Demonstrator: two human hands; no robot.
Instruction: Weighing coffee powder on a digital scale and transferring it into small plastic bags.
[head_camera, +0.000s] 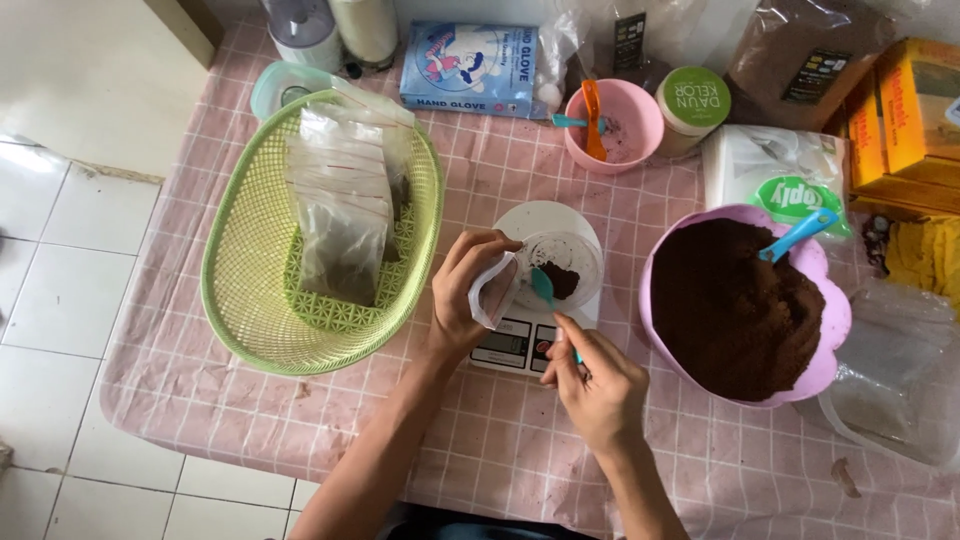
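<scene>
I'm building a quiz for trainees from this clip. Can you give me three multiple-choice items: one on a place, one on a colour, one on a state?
1. Where does the green basket sit?
A. left of the scale
B. right of the scale
C. on the floor

2. What colour is the big bowl of brown powder?
A. white
B. pink
C. black

3. What does the left hand hold?
A. a small clear bag
B. a lid
C. nothing

Answers:
1 A, it lies left of the kitchen scale.
2 B, its rim is pink.
3 A, the fingers pinch the small clear bag.
</scene>
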